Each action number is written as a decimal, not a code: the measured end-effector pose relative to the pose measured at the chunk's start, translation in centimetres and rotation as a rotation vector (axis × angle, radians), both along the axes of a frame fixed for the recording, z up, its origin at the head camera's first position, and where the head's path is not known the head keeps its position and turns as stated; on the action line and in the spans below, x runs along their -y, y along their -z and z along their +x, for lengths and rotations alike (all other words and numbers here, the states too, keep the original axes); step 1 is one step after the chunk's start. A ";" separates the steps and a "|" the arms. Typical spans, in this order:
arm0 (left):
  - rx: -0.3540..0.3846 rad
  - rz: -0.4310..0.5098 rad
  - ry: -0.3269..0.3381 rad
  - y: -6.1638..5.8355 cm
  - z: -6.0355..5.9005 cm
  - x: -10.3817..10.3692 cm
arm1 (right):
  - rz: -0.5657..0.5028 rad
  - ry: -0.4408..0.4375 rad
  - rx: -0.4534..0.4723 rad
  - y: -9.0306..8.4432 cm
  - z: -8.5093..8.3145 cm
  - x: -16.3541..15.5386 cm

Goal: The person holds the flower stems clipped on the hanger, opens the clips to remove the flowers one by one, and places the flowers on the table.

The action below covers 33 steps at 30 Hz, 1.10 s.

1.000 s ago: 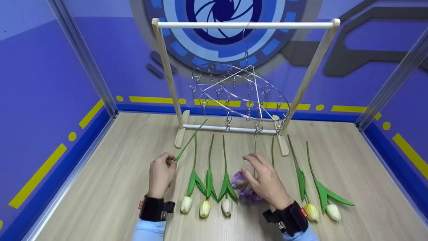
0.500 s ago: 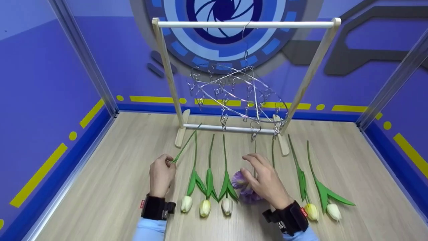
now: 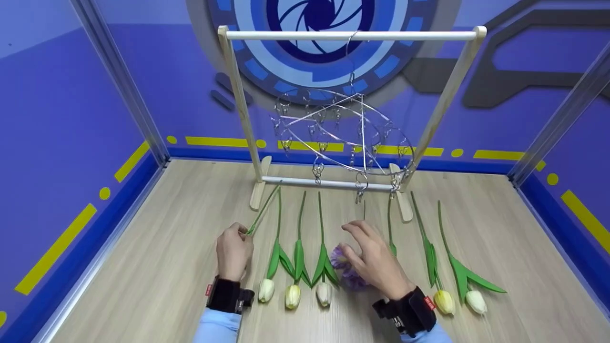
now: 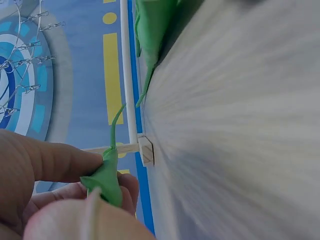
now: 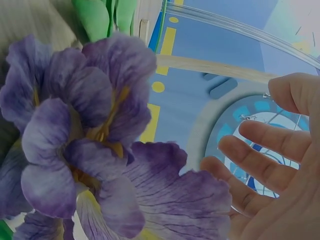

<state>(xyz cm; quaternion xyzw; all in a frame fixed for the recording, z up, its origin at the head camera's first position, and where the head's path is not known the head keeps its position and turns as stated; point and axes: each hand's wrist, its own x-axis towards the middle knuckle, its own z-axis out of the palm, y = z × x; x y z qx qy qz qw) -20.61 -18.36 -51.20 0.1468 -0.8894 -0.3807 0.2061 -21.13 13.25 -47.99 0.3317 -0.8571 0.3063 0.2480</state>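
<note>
My left hand (image 3: 234, 252) pinches the green leafy stem (image 3: 263, 209) of an artificial tulip at the left end of a row of flowers. In the left wrist view, its pale bud (image 4: 60, 222) shows below the thumb and fingers; the head view hides it behind the hand. My right hand (image 3: 379, 262) is over a purple iris (image 3: 339, 257), its fingers loosely bent and holding nothing. The right wrist view shows the iris petals (image 5: 75, 150) beside the hand, apart from the fingers. Left of the iris lie a white tulip (image 3: 266, 290), a yellow tulip (image 3: 292, 296) and another white tulip (image 3: 323, 294).
A wooden rack (image 3: 352, 35) stands at the back, with a metal clip hanger (image 3: 363, 143) hanging tilted from its bar. At right lie another yellow tulip (image 3: 444, 302) and a white tulip (image 3: 475, 302). Blue panels (image 3: 71, 119) enclose the wooden table (image 3: 157, 247).
My left hand has shifted slightly right and toward me, drawing the stem's tip down close to the neighbouring stem. My right hand has moved slightly left. The clip hanger has swayed a little.
</note>
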 end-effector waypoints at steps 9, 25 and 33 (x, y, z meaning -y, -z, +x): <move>0.017 0.020 -0.002 0.4 0.1 -0.2 | -0.008 -0.017 0.001 0.1 -0.1 0.1; 0.127 -0.009 0.020 0.5 0.1 0.0 | -0.011 -0.022 -0.018 0.2 -0.3 0.2; 0.221 -0.004 0.045 -0.1 0.3 0.2 | -0.014 -0.021 -0.014 0.1 -0.2 0.1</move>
